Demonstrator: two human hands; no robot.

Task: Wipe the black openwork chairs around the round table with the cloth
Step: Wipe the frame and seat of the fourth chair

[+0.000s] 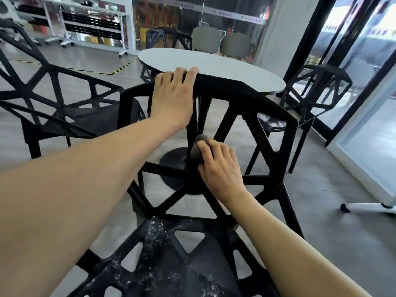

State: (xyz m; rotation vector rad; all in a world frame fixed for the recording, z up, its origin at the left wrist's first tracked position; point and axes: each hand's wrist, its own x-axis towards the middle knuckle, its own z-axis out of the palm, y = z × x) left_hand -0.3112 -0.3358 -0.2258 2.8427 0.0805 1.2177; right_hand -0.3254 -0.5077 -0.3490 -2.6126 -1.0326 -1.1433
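Round table (214,67) sits at 12 o'clock with bare floor (321,179) open toward 3, black openwork chairs at 9 (53,99) and 2 (317,86). Nearest chair (246,93) has its backrest upright against the table edge, dusty seat toward 6. Left hand (173,97) curls over the top rail; right hand (218,166) pinches a bunched grey cloth (196,150) against a near-vertical backrest strut.

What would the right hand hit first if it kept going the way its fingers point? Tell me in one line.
Probably the upright black strut of the openwork chair back: the right hand already presses the dark grey cloth against it. Depth is hard to judge.
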